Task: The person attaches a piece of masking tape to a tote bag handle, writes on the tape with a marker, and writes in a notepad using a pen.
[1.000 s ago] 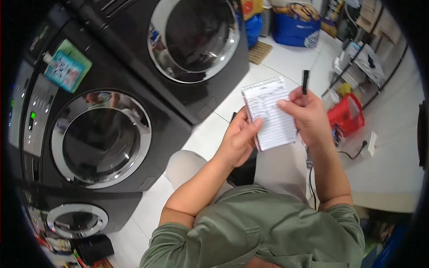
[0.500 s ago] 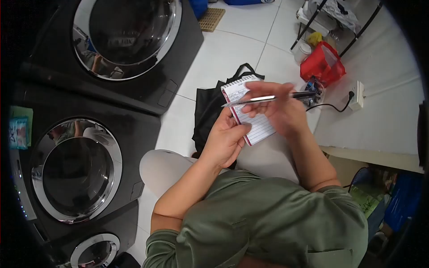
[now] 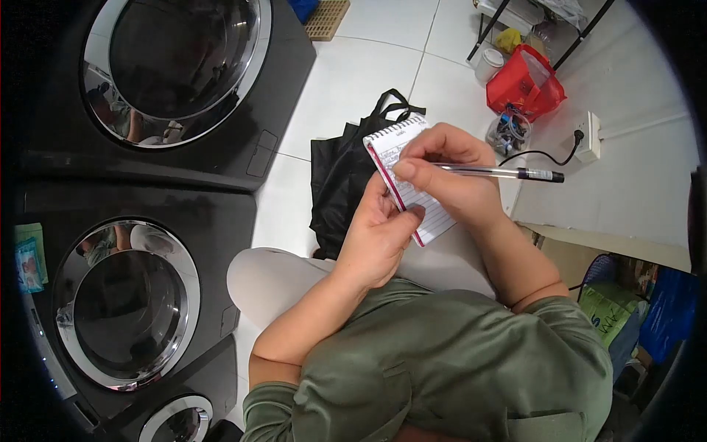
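Note:
A small spiral notepad [image 3: 434, 221] with lined pages and a red edge lies over my lap, handwriting on its upper lines. My left hand [image 3: 379, 234] is closed on its left edge, thumb on the page and fingers beneath. Over the upper part of the page, my right hand [image 3: 456, 177] grips a clear pen with a black cap on its rear end [image 3: 508, 173]. The pen points back to the right; its writing tip is hidden behind my fingers.
Black front-loading machines [image 3: 125, 295] line the left side. A black cloth bag [image 3: 335, 184] lies on the white tiles beyond my knees. To the right are a red bag [image 3: 519, 85], a clear jar of small items [image 3: 508, 131] and a wall socket with a plugged-in cord [image 3: 588, 138].
My right hand has turned from loosely spread fingers to a closed grip on the pen. The pen's tip has swung in from the left toward the page. The view has shifted slightly.

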`<move>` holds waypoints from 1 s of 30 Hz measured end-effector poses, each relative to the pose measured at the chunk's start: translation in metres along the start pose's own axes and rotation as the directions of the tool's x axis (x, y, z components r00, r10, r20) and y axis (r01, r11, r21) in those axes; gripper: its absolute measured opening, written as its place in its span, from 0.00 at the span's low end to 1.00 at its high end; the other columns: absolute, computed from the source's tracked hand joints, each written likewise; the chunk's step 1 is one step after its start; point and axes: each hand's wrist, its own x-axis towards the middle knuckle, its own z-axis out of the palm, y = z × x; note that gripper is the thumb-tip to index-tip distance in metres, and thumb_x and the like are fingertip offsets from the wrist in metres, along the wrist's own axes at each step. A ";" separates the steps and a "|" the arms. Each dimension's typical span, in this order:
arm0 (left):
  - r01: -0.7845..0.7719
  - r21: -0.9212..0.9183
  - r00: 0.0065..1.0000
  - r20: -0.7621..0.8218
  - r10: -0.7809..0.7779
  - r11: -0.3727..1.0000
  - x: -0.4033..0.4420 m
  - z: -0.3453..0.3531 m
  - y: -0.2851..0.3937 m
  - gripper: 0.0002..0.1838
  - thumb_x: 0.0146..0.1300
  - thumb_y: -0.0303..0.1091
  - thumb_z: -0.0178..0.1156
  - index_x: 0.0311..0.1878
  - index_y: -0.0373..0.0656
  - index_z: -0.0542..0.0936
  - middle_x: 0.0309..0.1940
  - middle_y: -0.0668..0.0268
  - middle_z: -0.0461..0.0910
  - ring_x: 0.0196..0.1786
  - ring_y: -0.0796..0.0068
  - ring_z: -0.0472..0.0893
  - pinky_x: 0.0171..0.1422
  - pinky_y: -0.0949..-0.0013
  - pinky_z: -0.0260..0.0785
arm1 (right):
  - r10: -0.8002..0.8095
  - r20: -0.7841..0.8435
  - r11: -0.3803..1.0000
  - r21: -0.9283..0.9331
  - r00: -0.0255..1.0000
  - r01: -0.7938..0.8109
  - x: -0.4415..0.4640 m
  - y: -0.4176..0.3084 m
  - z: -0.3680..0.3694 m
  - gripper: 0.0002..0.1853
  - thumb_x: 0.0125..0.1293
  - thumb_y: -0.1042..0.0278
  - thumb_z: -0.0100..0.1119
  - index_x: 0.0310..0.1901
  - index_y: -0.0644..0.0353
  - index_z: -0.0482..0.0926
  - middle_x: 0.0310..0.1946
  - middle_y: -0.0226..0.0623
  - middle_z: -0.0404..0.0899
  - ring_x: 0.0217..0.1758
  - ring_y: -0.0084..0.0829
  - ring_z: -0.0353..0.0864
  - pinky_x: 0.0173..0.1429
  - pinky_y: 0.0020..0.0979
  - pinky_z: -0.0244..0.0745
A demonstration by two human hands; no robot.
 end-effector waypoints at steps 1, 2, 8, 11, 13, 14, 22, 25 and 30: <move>-0.003 -0.002 1.000 0.002 0.003 1.000 0.001 -0.001 0.000 0.32 0.65 0.12 0.47 0.71 0.44 0.61 0.60 0.62 0.73 0.61 0.73 0.76 0.62 0.68 0.71 | -0.009 -0.025 1.000 -0.026 1.000 0.008 -0.001 0.000 0.004 0.07 0.61 0.74 0.68 0.40 0.66 0.82 0.34 0.33 0.83 0.36 0.19 0.79 0.43 0.22 0.75; -0.007 -0.005 1.000 0.001 0.007 1.000 0.000 -0.001 0.001 0.32 0.65 0.12 0.47 0.71 0.44 0.61 0.60 0.62 0.73 0.61 0.73 0.76 0.62 0.68 0.71 | -0.016 -0.047 0.999 -0.051 0.999 0.013 -0.001 0.001 0.007 0.07 0.61 0.75 0.68 0.39 0.66 0.82 0.33 0.33 0.82 0.35 0.19 0.79 0.43 0.22 0.74; -0.004 -0.034 1.000 -0.017 0.003 0.999 0.001 0.000 0.003 0.31 0.64 0.11 0.48 0.70 0.41 0.61 0.60 0.60 0.74 0.61 0.72 0.76 0.64 0.66 0.71 | -0.046 -0.144 0.904 -0.428 0.989 -0.020 -0.003 0.008 -0.002 0.16 0.63 0.68 0.68 0.19 0.65 0.78 0.15 0.25 0.72 0.21 0.13 0.66 0.24 0.22 0.60; -0.002 -0.038 1.000 -0.022 0.001 0.999 0.000 0.000 0.005 0.32 0.63 0.11 0.48 0.70 0.40 0.61 0.59 0.60 0.74 0.61 0.71 0.76 0.64 0.66 0.71 | -0.056 -0.178 0.927 -0.374 0.982 -0.014 -0.002 0.012 0.003 0.21 0.64 0.67 0.67 0.15 0.64 0.74 0.11 0.23 0.66 0.18 0.13 0.59 0.21 0.25 0.51; -0.002 -0.035 1.000 -0.021 0.001 0.999 0.000 0.001 0.005 0.32 0.63 0.11 0.48 0.70 0.40 0.61 0.59 0.59 0.74 0.61 0.71 0.76 0.65 0.65 0.71 | -0.080 -0.159 0.926 -0.377 0.984 0.015 -0.001 0.012 0.005 0.21 0.64 0.68 0.66 0.14 0.64 0.73 0.12 0.22 0.65 0.18 0.13 0.58 0.22 0.25 0.51; -0.002 -0.033 1.000 -0.020 0.001 0.999 0.000 0.001 0.005 0.32 0.63 0.11 0.48 0.70 0.40 0.61 0.59 0.59 0.74 0.61 0.71 0.76 0.65 0.65 0.71 | -0.091 -0.149 0.926 -0.377 0.985 0.029 -0.001 0.012 0.006 0.22 0.64 0.68 0.66 0.14 0.64 0.72 0.12 0.22 0.65 0.18 0.13 0.57 0.22 0.26 0.50; 0.010 -0.033 1.000 -0.022 -0.010 0.999 0.000 0.001 0.008 0.31 0.64 0.11 0.47 0.70 0.40 0.61 0.60 0.59 0.74 0.62 0.71 0.76 0.65 0.65 0.70 | -0.140 -0.082 0.871 -0.483 0.987 0.083 -0.001 0.012 0.002 0.17 0.63 0.73 0.65 0.16 0.65 0.76 0.13 0.26 0.70 0.18 0.13 0.60 0.23 0.24 0.53; 0.021 -0.029 0.999 -0.025 -0.022 0.999 -0.001 0.002 0.008 0.31 0.63 0.11 0.47 0.70 0.39 0.61 0.60 0.59 0.74 0.62 0.71 0.76 0.65 0.65 0.71 | -0.154 -0.095 0.880 -0.465 0.983 0.093 -0.001 0.012 0.004 0.18 0.63 0.73 0.65 0.16 0.65 0.75 0.12 0.25 0.68 0.18 0.13 0.59 0.22 0.24 0.52; 0.028 -0.016 0.999 -0.035 -0.028 0.999 -0.002 0.003 0.008 0.31 0.63 0.11 0.47 0.70 0.40 0.61 0.59 0.60 0.74 0.61 0.71 0.76 0.64 0.65 0.71 | -0.115 -0.110 0.885 -0.463 0.987 0.051 -0.002 0.012 0.003 0.18 0.64 0.73 0.65 0.16 0.64 0.75 0.12 0.23 0.68 0.18 0.12 0.58 0.22 0.24 0.51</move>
